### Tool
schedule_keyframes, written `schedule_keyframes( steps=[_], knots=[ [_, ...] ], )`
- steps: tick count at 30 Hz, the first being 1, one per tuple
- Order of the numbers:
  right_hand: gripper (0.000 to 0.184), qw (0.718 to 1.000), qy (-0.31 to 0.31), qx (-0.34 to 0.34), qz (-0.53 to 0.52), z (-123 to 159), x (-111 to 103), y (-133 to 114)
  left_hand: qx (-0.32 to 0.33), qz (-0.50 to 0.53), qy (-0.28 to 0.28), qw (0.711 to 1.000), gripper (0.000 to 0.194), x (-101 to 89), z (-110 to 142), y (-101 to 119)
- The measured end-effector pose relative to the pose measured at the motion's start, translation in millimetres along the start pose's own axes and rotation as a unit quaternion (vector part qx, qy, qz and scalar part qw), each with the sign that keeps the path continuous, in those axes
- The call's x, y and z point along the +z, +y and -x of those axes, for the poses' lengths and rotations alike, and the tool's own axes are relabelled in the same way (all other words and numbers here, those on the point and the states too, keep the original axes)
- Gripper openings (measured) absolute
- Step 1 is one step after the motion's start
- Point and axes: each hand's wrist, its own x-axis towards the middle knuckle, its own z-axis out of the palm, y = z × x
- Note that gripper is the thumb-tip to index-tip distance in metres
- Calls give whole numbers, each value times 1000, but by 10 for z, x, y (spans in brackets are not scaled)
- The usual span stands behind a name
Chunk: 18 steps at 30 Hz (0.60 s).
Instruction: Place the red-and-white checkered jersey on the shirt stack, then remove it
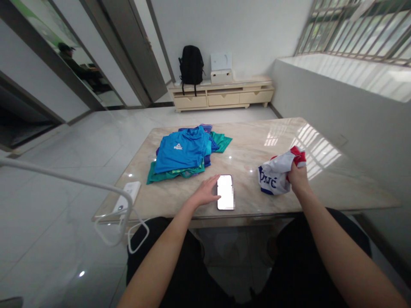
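Observation:
My left hand [205,193] lies flat on the marble table [321,171] with fingers stretched out, its fingertips touching the left edge of a lit phone [225,192]. My right hand [298,176] is closed on a crumpled white shirt [276,173] with red trim and blue lettering, which rests on the table to the right of the phone. A stack of folded blue and green shirts [184,153] lies on the far left part of the table, beyond my left hand.
A white power strip [127,196] with a cable sits at the table's near left corner, by a white lamp arm [64,177]. A low cabinet [221,96] with a black backpack [191,65] and a white box [221,68] stands at the far wall.

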Motion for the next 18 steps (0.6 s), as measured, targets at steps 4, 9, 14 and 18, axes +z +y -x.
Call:
schedule_keyframes(
  steps=[4,9,14,18],
  knots=[
    [40,1000,2,1,6,5,-9,-8,-3,-2,0,1000,89,14,-9,-16],
    [43,1000,3,5,9,0,-15,8,-1,-4,-4,1000,87,21,-17,-35],
    [43,1000,3,8,6,1,-9,10,-4,-1,-8,1000,95,6,5,-23],
    [45,1000,-4,10,-4,14,2,-14,-4,9,-2,1000,95,16,-6,-30]
  ],
)
